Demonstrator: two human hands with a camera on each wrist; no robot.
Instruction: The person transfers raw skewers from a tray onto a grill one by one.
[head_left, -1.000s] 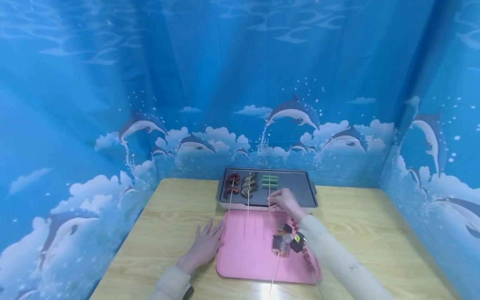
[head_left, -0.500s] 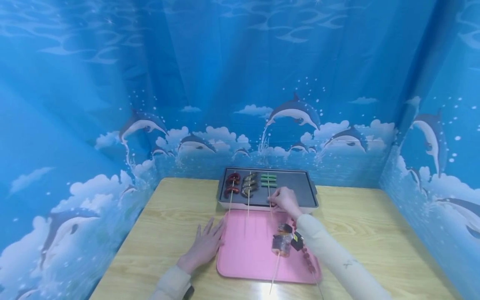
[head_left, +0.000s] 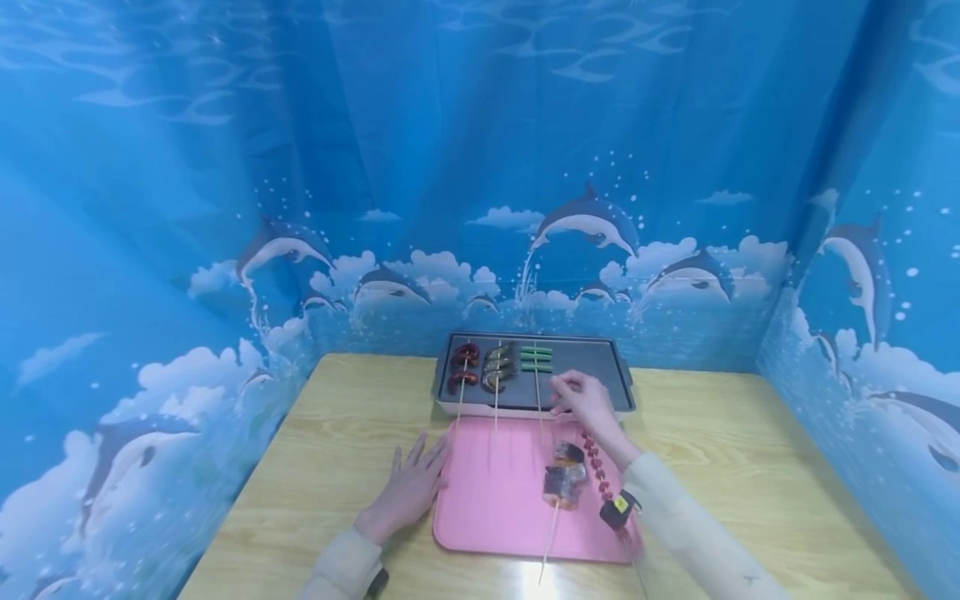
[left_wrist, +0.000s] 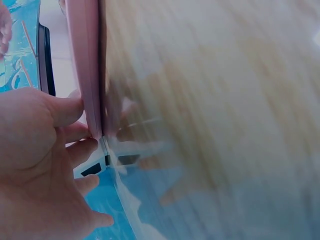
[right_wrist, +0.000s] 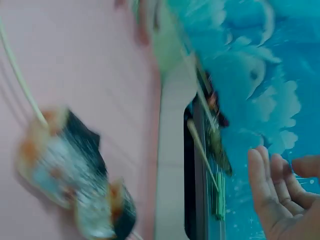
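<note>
My right hand point(head_left: 587, 398) hovers over the front of the dark griddle point(head_left: 577, 354) with nothing in its fingers. In the right wrist view its fingers point(right_wrist: 260, 175) are extended, apart from the skewers. Closest on its left lies a skewer of green vegetable pieces point(head_left: 536, 360), its bare stick pointing toward me. Farther left on the griddle are a skewer of shrimp point(head_left: 498, 367) and a skewer of dark red curled pieces point(head_left: 464, 367). My left hand point(head_left: 408, 492) is spread beside the pink tray point(head_left: 480, 521); its thumb and fingertips touch the tray's edge in the left wrist view.
On the tray's right side lies a skewer of thick chunks with dark skin point(head_left: 564, 483). Next to it, partly under my right wrist, is a skewer of small red pieces point(head_left: 595, 462). The wooden table point(head_left: 345, 417) backs onto a blue dolphin curtain point(head_left: 450, 208).
My right hand has let go of the green skewer's stick and moved right. That skewer has shifted slightly left and back. My left hand has stayed at the tray.
</note>
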